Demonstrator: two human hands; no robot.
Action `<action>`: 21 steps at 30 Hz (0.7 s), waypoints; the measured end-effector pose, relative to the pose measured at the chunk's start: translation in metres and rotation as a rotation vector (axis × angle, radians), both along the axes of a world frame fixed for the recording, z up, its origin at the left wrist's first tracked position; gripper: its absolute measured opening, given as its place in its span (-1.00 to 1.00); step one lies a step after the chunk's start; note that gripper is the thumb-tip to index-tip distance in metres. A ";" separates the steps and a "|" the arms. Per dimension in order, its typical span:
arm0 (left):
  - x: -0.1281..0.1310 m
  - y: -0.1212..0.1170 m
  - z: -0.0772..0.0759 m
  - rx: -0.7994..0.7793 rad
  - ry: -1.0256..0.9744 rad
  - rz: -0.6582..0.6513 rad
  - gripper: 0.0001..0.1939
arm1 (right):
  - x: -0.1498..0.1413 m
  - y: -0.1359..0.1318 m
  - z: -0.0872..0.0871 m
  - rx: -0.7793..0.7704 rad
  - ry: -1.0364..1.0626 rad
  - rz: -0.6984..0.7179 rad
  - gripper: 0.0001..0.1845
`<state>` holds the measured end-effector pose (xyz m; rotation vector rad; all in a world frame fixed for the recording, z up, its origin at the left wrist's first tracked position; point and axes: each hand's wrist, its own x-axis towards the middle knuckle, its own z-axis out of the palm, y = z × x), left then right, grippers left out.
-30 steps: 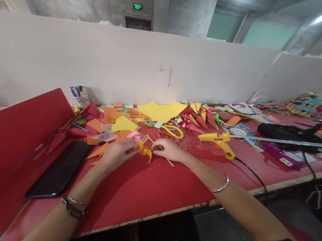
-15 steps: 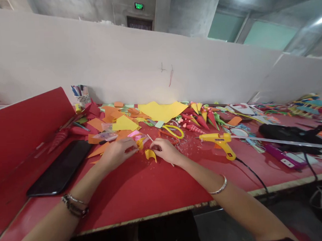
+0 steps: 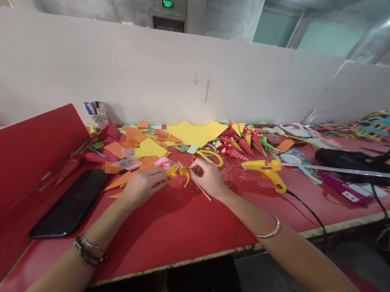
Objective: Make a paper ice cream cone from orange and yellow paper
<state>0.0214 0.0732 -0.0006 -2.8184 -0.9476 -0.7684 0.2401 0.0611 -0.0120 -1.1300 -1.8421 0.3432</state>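
Between my hands are two curled yellow paper pieces. My left hand (image 3: 147,183) is closed on the left yellow paper curl (image 3: 172,171), its fingertips at that piece's left edge. My right hand (image 3: 207,176) pinches the right yellow paper curl (image 3: 185,174) between thumb and forefinger; this curl bends downward at its free end. A thin pale stick (image 3: 204,192) lies on the table under my right hand, partly hidden by it. Just behind are yellow-handled scissors (image 3: 215,157), their blades mostly covered.
A yellow glue gun (image 3: 265,173) with a long glue stick and black cord lies to the right. A black phone (image 3: 72,202) is at the left. Orange and yellow paper scraps (image 3: 151,149), red paper cones (image 3: 244,145) and a pen cup (image 3: 97,117) line the back.
The right hand has shifted slightly right and turned, opening a gap between its thumb and forefinger. The right yellow curl has moved up and right with it; the left hand stays nearly still.
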 end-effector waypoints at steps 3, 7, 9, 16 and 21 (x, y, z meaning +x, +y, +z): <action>0.002 -0.002 0.002 0.054 0.019 -0.009 -0.75 | -0.002 -0.003 0.000 0.063 -0.065 -0.025 -0.91; 0.004 -0.005 0.004 0.081 0.049 -0.008 -0.70 | -0.003 -0.004 -0.001 0.090 -0.110 -0.037 -0.91; 0.005 -0.006 0.004 0.099 0.070 0.000 -0.69 | -0.003 -0.005 -0.001 0.091 -0.115 -0.041 -0.91; 0.006 -0.007 0.003 0.098 0.063 0.009 -0.68 | -0.005 -0.009 0.002 0.098 -0.141 -0.029 -0.89; 0.005 -0.006 0.001 0.085 0.029 0.013 -0.73 | -0.005 -0.008 0.003 0.114 -0.156 -0.022 -0.89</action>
